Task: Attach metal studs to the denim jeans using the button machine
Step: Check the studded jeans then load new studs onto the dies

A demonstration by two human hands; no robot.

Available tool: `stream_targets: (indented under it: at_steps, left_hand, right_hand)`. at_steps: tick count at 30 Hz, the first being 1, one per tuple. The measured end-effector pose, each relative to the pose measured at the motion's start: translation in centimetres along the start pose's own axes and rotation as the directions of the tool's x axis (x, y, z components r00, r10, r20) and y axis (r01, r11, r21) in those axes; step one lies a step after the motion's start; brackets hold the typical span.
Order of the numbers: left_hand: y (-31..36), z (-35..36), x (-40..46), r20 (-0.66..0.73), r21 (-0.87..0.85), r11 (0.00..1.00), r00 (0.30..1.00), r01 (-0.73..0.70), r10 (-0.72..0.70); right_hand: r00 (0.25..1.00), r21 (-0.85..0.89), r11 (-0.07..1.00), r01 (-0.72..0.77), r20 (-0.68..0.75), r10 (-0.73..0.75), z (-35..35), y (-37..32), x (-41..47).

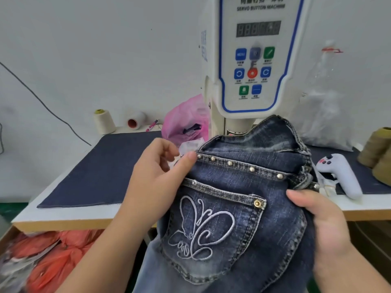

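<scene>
The soft, floppy denim jeans [243, 208] were gripped by both hands: left hand [160, 176] pinching the studded seam at nine o'clock, right hand [323, 225] clutching at three.

Both hands forward, left [156, 176] pinching with curled fingers, right [325, 225] gripping, thumb on top.

Both hands hold the denim jeans [243, 187] before the button machine [251, 60]: left hand [156, 178] pinches the studded seam, right hand [323, 220] grips the edge.
</scene>
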State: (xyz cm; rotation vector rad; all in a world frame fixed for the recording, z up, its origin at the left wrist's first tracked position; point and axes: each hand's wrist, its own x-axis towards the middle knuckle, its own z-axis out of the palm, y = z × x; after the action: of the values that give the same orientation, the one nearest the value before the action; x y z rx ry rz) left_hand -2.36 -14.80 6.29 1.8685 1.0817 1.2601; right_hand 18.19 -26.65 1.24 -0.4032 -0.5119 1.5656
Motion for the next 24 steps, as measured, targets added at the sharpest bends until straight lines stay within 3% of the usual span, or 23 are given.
stream_targets:
  at_steps: [3,5,9,12,15,17,19,24]
  left_hand:
    - [0.5,-0.6,-0.4,0.175,0.015,0.964,0.950,-0.265,0.259]
    - [0.8,-1.0,-0.6,0.329,0.023,0.938,0.889,-0.346,0.320]
    - [0.9,-2.3,-0.3,0.505,-0.094,0.951,0.809,-0.295,0.301]
    - [1.0,-3.0,-0.1,0.591,-0.124,0.957,0.755,-0.263,0.284]
    - [1.3,-3.1,-0.1,0.645,-0.138,0.967,0.721,-0.216,0.253]
    - [1.5,-3.1,-0.1,0.670,-0.142,0.974,0.707,-0.177,0.226]
    - [1.6,-2.8,-0.2,0.684,-0.133,0.979,0.701,-0.152,0.201]
    - [2.0,-1.7,-0.7,0.667,-0.063,0.955,0.700,-0.289,0.255]
  right_hand:
    - [0.996,0.027,0.998,-0.060,-0.063,0.062,-0.1,0.0,-0.3]
    - [0.994,0.064,0.993,-0.101,-0.024,0.103,0.2,-0.1,-0.2]
    - [0.988,0.116,0.987,-0.114,0.121,0.100,0.3,-0.7,0.7]
    - [0.985,0.095,0.995,-0.012,0.171,-0.004,-0.2,-1.0,1.2]
    - [0.995,0.007,0.996,0.090,0.040,-0.091,0.5,-0.5,1.3]
    - [0.995,-0.076,0.992,0.097,0.039,-0.094,0.6,-0.3,1.6]
    - [0.984,-0.186,0.974,0.131,-0.099,-0.151,0.9,-0.4,1.4]
    - [0.973,-0.184,0.974,0.130,-0.163,-0.161,1.2,-0.3,1.3]
